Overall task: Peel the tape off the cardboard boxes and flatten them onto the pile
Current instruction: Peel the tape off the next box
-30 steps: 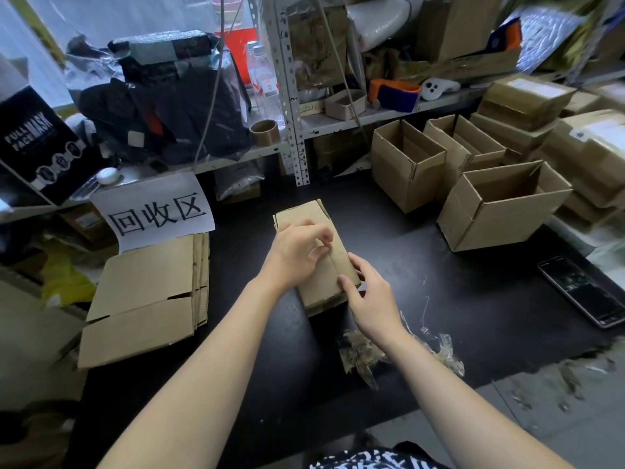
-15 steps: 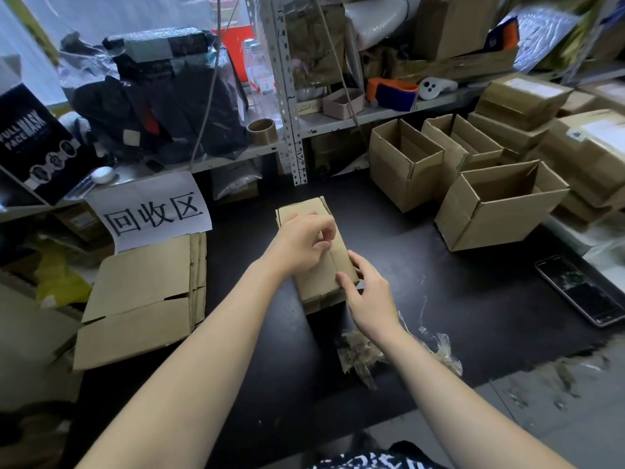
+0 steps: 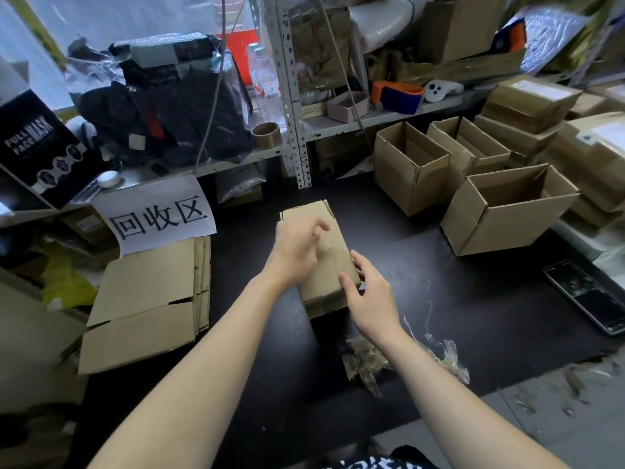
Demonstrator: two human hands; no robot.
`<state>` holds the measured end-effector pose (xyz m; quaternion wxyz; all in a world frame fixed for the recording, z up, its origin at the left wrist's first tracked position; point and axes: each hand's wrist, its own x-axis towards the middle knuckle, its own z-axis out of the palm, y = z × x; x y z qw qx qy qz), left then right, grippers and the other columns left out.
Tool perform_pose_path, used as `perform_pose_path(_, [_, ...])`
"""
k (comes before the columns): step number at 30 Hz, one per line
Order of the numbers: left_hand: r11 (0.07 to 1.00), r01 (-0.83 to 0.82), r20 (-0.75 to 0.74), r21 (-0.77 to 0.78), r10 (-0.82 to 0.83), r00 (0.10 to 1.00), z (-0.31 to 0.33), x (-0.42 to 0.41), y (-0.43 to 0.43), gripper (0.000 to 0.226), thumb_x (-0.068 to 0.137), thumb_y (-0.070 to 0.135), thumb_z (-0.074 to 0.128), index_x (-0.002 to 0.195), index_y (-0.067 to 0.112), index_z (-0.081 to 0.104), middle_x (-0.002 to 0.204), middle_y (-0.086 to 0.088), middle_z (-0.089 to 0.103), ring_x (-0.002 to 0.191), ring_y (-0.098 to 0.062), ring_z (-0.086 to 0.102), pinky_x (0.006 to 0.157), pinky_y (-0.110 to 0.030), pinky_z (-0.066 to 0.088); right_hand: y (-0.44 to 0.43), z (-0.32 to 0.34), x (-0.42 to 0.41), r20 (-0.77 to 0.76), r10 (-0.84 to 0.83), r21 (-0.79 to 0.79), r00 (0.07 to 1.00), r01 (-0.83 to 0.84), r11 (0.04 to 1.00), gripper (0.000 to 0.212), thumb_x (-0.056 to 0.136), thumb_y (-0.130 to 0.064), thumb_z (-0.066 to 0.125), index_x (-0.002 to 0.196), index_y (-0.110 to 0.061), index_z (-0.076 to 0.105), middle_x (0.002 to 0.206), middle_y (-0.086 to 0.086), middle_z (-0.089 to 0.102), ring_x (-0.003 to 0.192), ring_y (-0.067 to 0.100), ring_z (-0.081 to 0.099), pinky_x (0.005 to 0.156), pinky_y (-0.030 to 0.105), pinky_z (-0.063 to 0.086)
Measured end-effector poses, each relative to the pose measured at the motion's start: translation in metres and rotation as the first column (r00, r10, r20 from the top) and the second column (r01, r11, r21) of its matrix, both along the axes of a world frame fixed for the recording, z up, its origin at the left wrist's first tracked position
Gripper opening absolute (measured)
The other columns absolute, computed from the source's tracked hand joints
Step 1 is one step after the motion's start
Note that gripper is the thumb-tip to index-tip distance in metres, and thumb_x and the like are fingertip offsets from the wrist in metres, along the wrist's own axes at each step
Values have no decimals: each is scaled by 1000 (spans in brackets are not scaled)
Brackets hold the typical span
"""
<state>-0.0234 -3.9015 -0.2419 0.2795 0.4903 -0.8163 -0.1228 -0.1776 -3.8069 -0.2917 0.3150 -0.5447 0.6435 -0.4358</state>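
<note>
A small closed cardboard box (image 3: 333, 228) lies on the black table in front of me. My left hand (image 3: 297, 253), blurred by motion, hovers over its top and pinches a strip of clear tape (image 3: 327, 247) that lifts off the cardboard. My right hand (image 3: 370, 297) holds the box's near right corner, thumb on top and fingers along the side. The pile of flattened boxes (image 3: 145, 299) lies at the left, under a white paper sign (image 3: 159, 214).
Crumpled peeled tape (image 3: 368, 362) lies near my right forearm. Open boxes (image 3: 507, 211) (image 3: 412, 164) stand at the right, with stacked closed ones behind. A phone (image 3: 588, 299) rests near the right table edge. Cluttered metal shelving (image 3: 297, 130) backs the table.
My left hand has pulled from the box's middle toward the left, and the clear tape strip now lifts off the top. My right hand stays at the near right corner.
</note>
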Motion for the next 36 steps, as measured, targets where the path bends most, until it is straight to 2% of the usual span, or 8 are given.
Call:
perform_pose_path(3, [967,-252,-158,-49,241,958,-12,17,10,24,96,14,58,116,21,71,111,2,62,109,-18,48,87,-34,28,-1,3,-5,19,29,2,999,-30,1000,52,100,-24,62,150,-27,47,140,-12,58,126,4,53,105,32,48])
perform_pose_path(5, [946,-319,-237,59,323,916,-18,22,21,26,94,24,69,120,23,71,127,3,59,124,-16,46,97,-35,32,-2,7,-6,26,43,5,999,-44,999,50,99,-19,62,147,-28,51,138,-14,58,123,2,53,105,29,47])
perform_pose_path(8, [935,-242,-440,259,338,832,-28,17,38,38,89,21,78,125,22,69,154,2,45,142,-8,39,111,-30,42,-6,14,-6,-8,51,-18,999,-51,999,44,95,-12,62,137,-24,60,130,-12,61,116,3,55,103,29,48])
perform_pose_path(16, [944,-216,-525,248,318,789,-47,3,53,39,82,23,85,117,19,67,164,2,34,136,0,44,109,-32,48,-20,20,-7,-84,-1,-67,996,-5,998,28,97,-16,63,124,-17,66,124,-5,62,112,6,55,104,33,49])
perform_pose_path(20, [951,-216,-503,220,300,811,-47,-1,54,39,82,26,84,117,22,67,162,3,35,141,-6,41,112,-37,46,-24,20,-6,-58,-27,-71,998,23,997,28,97,-20,64,125,-20,64,125,-7,63,112,5,57,101,29,50])
perform_pose_path(24, [948,-259,-337,183,308,890,-35,1,43,15,86,31,77,100,30,71,161,3,29,152,-17,22,114,-37,20,-21,22,-5,41,12,-44,999,-10,999,34,96,-20,69,129,-23,61,123,-14,63,112,-2,57,84,5,46])
perform_pose_path(28, [973,-216,-140,87,226,964,-25,5,23,2,91,33,69,89,32,70,167,2,22,157,-19,-1,105,-34,5,-22,19,-3,80,14,-48,997,-10,999,33,96,-22,69,129,-24,61,122,-17,63,113,-7,56,86,10,47])
perform_pose_path(36, [983,-67,-41,173,75,996,-17,-1,2,11,98,33,60,91,41,58,161,6,31,156,-16,9,113,-35,-3,-32,11,-2,77,3,-68,997,2,998,34,96,-22,69,130,-20,63,125,-13,65,111,-8,56,97,14,47])
